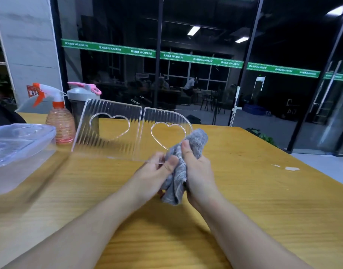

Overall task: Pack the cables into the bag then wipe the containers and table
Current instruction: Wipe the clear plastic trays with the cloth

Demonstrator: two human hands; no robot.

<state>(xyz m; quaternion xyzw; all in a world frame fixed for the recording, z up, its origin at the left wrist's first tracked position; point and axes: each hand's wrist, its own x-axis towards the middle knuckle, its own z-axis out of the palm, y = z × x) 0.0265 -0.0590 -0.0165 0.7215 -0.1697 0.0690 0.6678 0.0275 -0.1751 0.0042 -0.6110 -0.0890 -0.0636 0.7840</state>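
- Yellow wood-grain table point(244, 200), with a small wet patch point(289, 168) near the right edge.
- Beyond the table, dark glass partitions with a green printed band point(186, 57) running across; reflected ceiling lights point(194, 30) in the glass; grey concrete pillar point(31, 45) at the left.
- One clear ribbed acrylic piece point(116, 136), two panels side by side, held upright above the table; two heart-shaped cutouts, one per panel.
- One grey cloth point(186, 158), bunched against the right panel's edge and hanging down between the hands.
- One clear plastic container point(21, 150) at the left edge, resting on the table, blurred.
- One spray bottle point(59, 121) with an orange-and-white trigger, standing just beside the container.
- One grey shaker bottle point(83, 101) with a pink lid clip, behind the acrylic piece.
- Left hand point(157, 171): fingers curled, thumb pinching the lower edge of the acrylic piece, touching the cloth.
- Right hand point(197, 167): fingers clenched round the cloth, thumb pressed on top.
- Two bare forearms reaching in from the bottom edge.
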